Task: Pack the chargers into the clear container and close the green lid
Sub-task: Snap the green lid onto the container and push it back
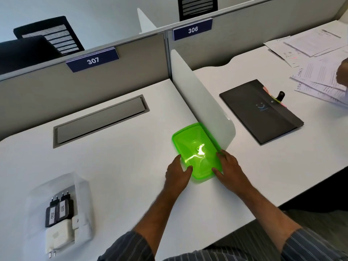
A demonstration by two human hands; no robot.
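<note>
The green lid (195, 147) lies flat on the white desk, against the foot of the white divider. My left hand (178, 173) grips its near left edge and my right hand (228, 169) grips its near right edge, thumbs on top. Far to the left, at the desk's front, stands the clear container (82, 187) without a lid. Inside it lie two black chargers (59, 209) with numbered labels and white chargers (61, 235) below them.
A white divider (203, 102) splits the desk. A grey cable hatch (99, 119) is set into the desk at the back. On the right side lie a black folder (259, 110) and loose papers (310, 59); another person's hand (342, 74) is at the right edge.
</note>
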